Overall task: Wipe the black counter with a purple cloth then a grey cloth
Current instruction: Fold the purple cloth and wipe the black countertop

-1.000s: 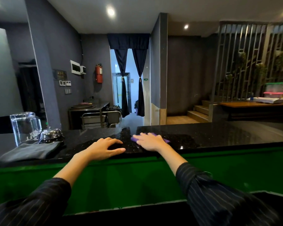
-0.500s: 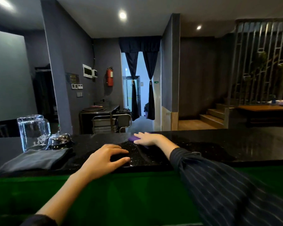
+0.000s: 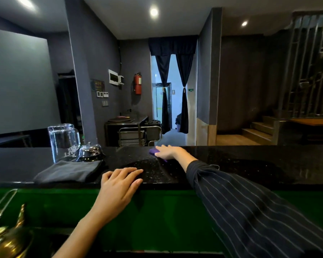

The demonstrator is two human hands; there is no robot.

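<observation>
Right hand [image 3: 167, 152] is stretched out flat near the far edge of the black surface [image 3: 250, 164], just right of the frame's centre, palm pressing down on the purple cloth [image 3: 153, 151]; only a small purple bit peeks out at the hand's left side, so it's a press, not a pinch. Striped dark sleeve [image 3: 250, 202] runs back from it toward the lower right of the frame. Left hand [image 3: 119, 183] sits on the near edge of the surface, centre of the frame, fingers spread and relaxed, gripping nothing. Over to the left of that hand lies the grey cloth [image 3: 67, 171], folded flat on the surface, apart from both hands. Just behind the grey cloth stand a clear glass mug [image 3: 63, 142] and a shiny metal bell [image 3: 90, 150], side by side. Down in the lower left corner of the frame, a brass-coloured pot [image 3: 6, 237] glints below the green front panel [image 3: 166, 211].
</observation>
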